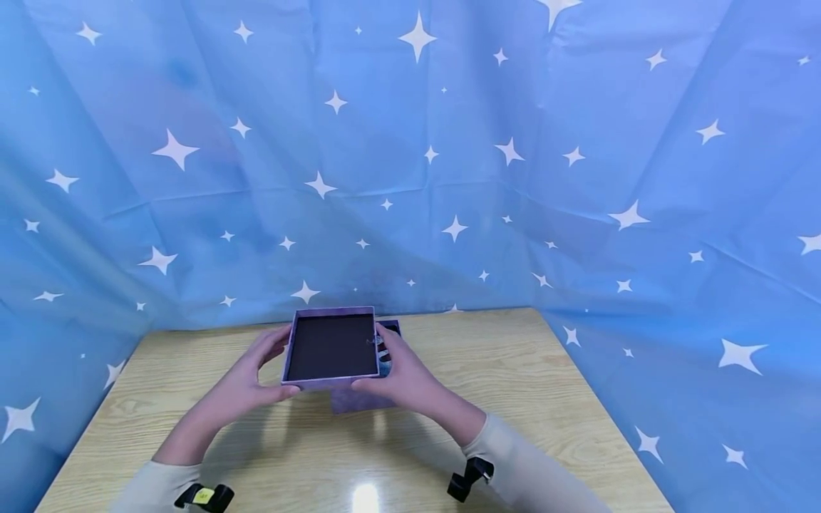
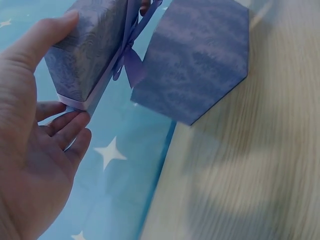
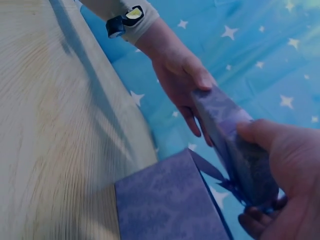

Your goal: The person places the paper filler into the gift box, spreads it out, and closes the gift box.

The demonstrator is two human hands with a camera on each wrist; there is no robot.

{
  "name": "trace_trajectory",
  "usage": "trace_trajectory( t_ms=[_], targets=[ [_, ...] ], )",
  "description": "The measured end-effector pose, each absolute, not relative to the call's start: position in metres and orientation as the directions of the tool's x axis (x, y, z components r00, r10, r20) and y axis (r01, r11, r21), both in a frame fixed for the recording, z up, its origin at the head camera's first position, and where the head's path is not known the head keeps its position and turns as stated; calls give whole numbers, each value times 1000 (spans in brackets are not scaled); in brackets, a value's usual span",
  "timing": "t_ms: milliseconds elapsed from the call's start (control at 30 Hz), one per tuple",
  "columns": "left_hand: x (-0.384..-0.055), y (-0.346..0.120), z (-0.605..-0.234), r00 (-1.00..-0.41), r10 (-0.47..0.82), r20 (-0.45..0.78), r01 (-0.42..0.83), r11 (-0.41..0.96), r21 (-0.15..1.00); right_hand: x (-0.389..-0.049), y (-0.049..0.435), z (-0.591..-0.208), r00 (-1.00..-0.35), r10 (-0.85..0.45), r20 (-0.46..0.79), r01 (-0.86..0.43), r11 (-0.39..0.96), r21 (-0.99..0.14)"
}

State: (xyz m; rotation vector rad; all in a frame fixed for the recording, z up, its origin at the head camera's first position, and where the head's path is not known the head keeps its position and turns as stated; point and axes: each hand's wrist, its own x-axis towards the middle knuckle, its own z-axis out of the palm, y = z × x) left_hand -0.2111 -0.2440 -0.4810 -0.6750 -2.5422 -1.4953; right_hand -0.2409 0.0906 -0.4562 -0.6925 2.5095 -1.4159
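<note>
A purple patterned box lid [image 1: 332,345] is lifted off the table with its black inside facing up. My left hand [image 1: 246,377] grips its left edge, thumb on the near side. At the right edge my right hand [image 1: 407,374] holds it the same way. A purple ribbon bow [image 2: 131,62] shows on the lid's underside in the left wrist view. Beneath the lid, the purple box [image 1: 362,402] stands on the table, mostly covered from above. Something dark with white and bluish parts [image 1: 385,354] shows inside it; its kind is hidden.
The pale wood table [image 1: 513,399] spreads around the box. A blue cloth with white stars [image 1: 410,178] hangs behind the table and at both sides. Black straps with small devices [image 1: 471,479] sit on both wrists.
</note>
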Motion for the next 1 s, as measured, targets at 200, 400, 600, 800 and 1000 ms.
trace_trajectory(
  t_ms=[200, 400, 600, 800, 1000],
  targets=[
    [-216, -230, -487, -859, 358, 365, 488, 363, 793, -243, 109, -462, -868, -487, 101, -311, 373, -874],
    [-217, -218, -489, -833, 395, 387, 514, 298, 804, -241, 126, -465, -872, -471, 134, -320, 340, -884],
    [-218, -208, -493, -829, 410, 381, 503, 248, 828, -241, 137, -472, -874, -460, 158, -341, 349, -873],
    [-218, -200, -495, -830, 408, 380, 499, 241, 832, -238, 144, -474, -876, -453, 168, -354, 367, -860],
    [-218, -196, -497, -844, 403, 354, 480, 273, 834, -237, 148, -475, -881, -444, 163, -351, 380, -856]
  ],
)
